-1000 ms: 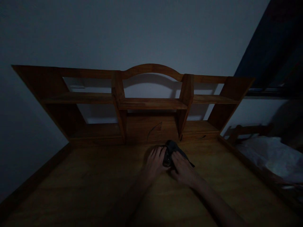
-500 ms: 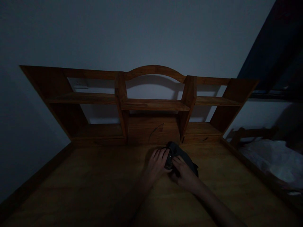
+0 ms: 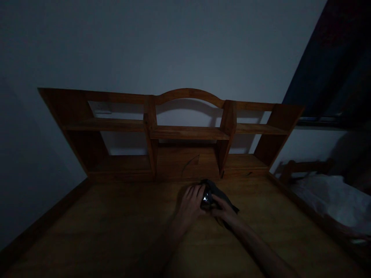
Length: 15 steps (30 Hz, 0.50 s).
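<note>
In dim light, my left hand (image 3: 191, 200) is closed round the left side of a dark, glossy, rounded object (image 3: 206, 199). A bright reflection shows on its surface; its kind cannot be made out. My right hand (image 3: 225, 210) has its fingers bent at a dark, soft-looking pouch (image 3: 220, 194), which lies against the glossy object and reaches out to the right. The right fingertips are partly hidden between the two. Both hands are just above or on the wooden desk (image 3: 124, 227).
A wooden shelf unit (image 3: 189, 133) stands along the back of the desk, against a pale wall (image 3: 174, 46). At the right, beyond the desk's raised edge (image 3: 307, 216), lies a whitish crumpled cloth or bag (image 3: 342, 197). A dark window or curtain (image 3: 327, 65) is at upper right.
More of the glossy object shows between my hands, now catching light. The dark pouch looks flatter and lower, with my right hand slightly lower on it. The view has shifted a little.
</note>
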### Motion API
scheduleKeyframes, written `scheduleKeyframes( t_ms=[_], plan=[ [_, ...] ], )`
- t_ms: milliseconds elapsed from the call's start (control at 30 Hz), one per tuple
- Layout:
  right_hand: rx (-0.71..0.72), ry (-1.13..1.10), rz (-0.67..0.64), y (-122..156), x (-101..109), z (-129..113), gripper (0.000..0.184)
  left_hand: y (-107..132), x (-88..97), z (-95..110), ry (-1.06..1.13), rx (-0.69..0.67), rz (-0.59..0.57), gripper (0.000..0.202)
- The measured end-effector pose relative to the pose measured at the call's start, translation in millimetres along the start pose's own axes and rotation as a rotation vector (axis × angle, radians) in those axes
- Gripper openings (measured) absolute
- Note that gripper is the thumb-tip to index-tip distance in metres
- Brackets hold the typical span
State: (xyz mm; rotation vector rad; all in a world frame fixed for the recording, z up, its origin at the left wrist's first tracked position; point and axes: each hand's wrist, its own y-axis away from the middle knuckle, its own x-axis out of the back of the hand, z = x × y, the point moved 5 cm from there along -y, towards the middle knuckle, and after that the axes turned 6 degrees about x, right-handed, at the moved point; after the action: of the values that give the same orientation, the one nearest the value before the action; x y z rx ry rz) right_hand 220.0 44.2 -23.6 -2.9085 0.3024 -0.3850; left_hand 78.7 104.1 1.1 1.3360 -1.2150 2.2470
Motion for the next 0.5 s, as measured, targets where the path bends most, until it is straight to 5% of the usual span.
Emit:
scheduleKeyframes(
  t_ms=[167, 300, 500],
  plan=[
    [0.274, 0.445, -0.109, 7.3, -16.6, -25.5, 0.043, 3.0, -0.1, 5.1, -0.148, -0.072, -0.023, 0.058],
    [0.303, 0.725, -0.044, 16.3, -26.4, -28.2, 0.061, 3.1, -2.9, 7.2, -0.258, -0.153, -0.013, 0.049],
    [0.041, 0.364, -0.088, 13.5, -23.7, -5.6, 0.062, 0.4, -0.5, 3.8, -0.288, -0.16, 0.082, 0.048]
  ],
)
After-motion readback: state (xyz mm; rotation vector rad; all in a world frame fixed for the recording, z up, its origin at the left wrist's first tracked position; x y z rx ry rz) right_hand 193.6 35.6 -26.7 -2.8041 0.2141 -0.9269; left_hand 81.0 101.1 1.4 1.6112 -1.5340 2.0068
